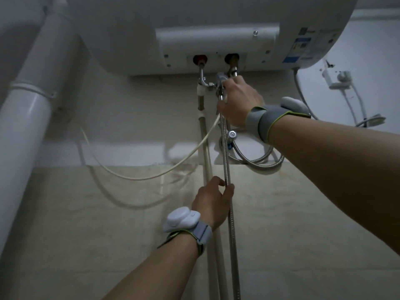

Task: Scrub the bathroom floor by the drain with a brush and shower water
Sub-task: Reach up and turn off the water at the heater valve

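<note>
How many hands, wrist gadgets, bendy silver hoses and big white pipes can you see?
Hands: 2, left hand and right hand
Wrist gadgets: 2, one on the left wrist, one on the right
Silver hoses: 2, shower hose and looped hose
Big white pipes: 1
Total: 7

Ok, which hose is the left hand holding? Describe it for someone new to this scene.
Find the white cylindrical water heater on the wall. From the chrome valve beneath it, a ribbed silver metal shower hose drops straight down through the left hand. The cream cord beside it is smooth and sags sideways.
</note>
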Tool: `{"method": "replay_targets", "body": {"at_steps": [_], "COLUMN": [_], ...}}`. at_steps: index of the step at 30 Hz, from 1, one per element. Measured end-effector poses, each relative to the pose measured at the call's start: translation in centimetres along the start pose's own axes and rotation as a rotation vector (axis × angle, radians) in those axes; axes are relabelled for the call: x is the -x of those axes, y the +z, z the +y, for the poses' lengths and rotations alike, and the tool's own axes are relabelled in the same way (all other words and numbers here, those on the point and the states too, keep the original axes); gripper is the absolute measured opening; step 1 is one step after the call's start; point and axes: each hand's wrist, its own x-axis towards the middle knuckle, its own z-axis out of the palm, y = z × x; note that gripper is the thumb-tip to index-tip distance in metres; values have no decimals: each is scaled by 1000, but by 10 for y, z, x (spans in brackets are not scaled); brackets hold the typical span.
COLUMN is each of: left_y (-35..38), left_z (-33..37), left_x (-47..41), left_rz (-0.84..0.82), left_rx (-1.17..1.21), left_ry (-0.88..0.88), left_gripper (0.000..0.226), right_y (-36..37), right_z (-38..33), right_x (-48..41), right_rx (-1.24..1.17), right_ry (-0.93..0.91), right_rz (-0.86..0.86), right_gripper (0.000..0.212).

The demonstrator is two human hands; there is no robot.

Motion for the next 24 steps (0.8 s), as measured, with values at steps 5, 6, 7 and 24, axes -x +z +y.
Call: {"method": "replay_targets", "body": {"at_steps": [5, 6, 7, 24], "left_y": [2, 2, 2, -1], "left_z": [8, 11, 13, 20], "left_x": [-6, -7, -8, -5], "left_rz": [0, 2, 3, 30], "left_rx": [14, 14, 12, 6], "left_ry": [-20, -20, -22, -55], "left_gripper": [22, 22, 22, 21], "right_y": [1, 1, 1, 11], "right_z": [5, 6, 7, 5], "right_x": [-4, -4, -3, 8], "right_rx": [33, 36, 41, 29], "right_ry": [-15, -25, -37, -18], "right_rz": [-23, -24, -25, -126], "right_gripper": [39, 39, 39, 59]}}
